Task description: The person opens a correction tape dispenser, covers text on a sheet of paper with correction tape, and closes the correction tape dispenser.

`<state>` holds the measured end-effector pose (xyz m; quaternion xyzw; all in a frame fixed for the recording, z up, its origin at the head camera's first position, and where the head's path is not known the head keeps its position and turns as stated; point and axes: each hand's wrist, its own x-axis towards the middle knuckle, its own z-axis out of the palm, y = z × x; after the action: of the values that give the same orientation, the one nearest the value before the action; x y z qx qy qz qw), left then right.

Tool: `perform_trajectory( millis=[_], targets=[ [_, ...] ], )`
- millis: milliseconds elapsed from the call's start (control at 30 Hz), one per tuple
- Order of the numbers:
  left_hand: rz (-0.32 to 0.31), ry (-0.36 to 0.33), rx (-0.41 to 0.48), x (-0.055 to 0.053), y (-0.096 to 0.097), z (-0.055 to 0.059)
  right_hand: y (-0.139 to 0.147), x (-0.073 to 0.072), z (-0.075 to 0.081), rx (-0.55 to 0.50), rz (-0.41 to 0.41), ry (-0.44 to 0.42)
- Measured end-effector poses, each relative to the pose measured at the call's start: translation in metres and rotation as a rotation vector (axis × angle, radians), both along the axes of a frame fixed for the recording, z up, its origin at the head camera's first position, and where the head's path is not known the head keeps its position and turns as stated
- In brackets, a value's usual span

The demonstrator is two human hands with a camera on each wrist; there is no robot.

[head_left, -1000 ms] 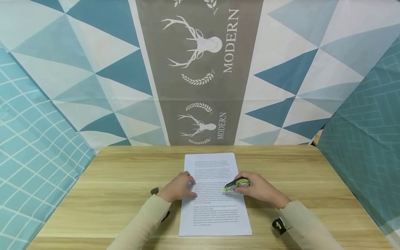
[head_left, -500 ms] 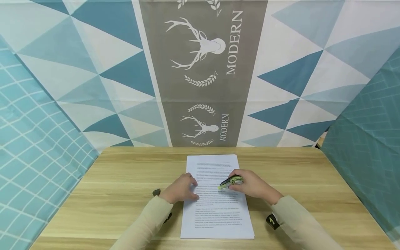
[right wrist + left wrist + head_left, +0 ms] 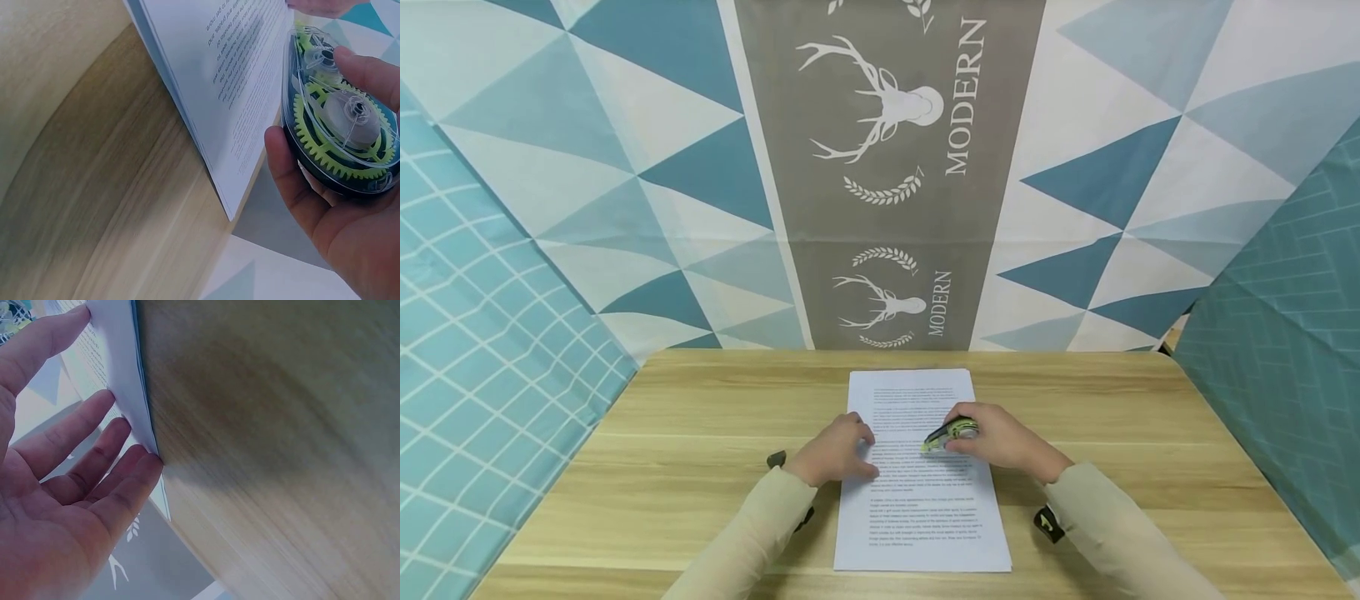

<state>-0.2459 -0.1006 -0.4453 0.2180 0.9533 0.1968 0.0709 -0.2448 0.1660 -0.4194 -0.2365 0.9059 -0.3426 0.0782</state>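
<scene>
The correction tape [image 3: 958, 430] is in the right hand [image 3: 1000, 442], over the paper [image 3: 921, 537]. Its tip points left and somewhat toward the near edge of the worktop [image 3: 662, 492]; its long axis slants from the tip, about midway across the paper's width, back toward the paper's right edge. The tip sits lower than the rounded rear end, among the printed lines; whether it touches the sheet is too small to tell.

The case is clear on one face, with a dark rim along the side. Through it show yellow-green toothed wheels [image 3: 319, 156], a large one toward the rear and smaller parts toward the tip, with a pale spool on the large wheel. The tip looks yellow-green from above.

The right hand grips the case, thumb and fingers on opposite sides. The left hand [image 3: 833, 450] grips nothing: its fingers are spread and slightly bent, fingertips resting on the paper at its left edge.

The paper is a thin stack of white printed sheets, its long sides running from near the worktop's far edge toward the near edge. Dark bands [image 3: 1049, 523] show at both wrists, below light sleeves [image 3: 1123, 533]. Beyond the far edge hangs a patterned backdrop [image 3: 880, 208].
</scene>
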Motion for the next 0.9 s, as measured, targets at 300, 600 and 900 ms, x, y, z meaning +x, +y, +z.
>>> perform_trajectory(
  millis=[300, 600, 900],
  targets=[
    [-0.014, 0.013, -0.019, 0.000, 0.001, 0.001, -0.005, -0.002, -0.002, 0.005, 0.034, 0.010],
    [-0.023, 0.013, -0.018, -0.001, 0.001, 0.003, -0.011, -0.007, -0.003, 0.020, 0.029, 0.000],
    [-0.028, 0.024, -0.022, -0.002, 0.000, 0.002, -0.016, -0.009, -0.002, 0.031, 0.021, -0.003]
  ],
)
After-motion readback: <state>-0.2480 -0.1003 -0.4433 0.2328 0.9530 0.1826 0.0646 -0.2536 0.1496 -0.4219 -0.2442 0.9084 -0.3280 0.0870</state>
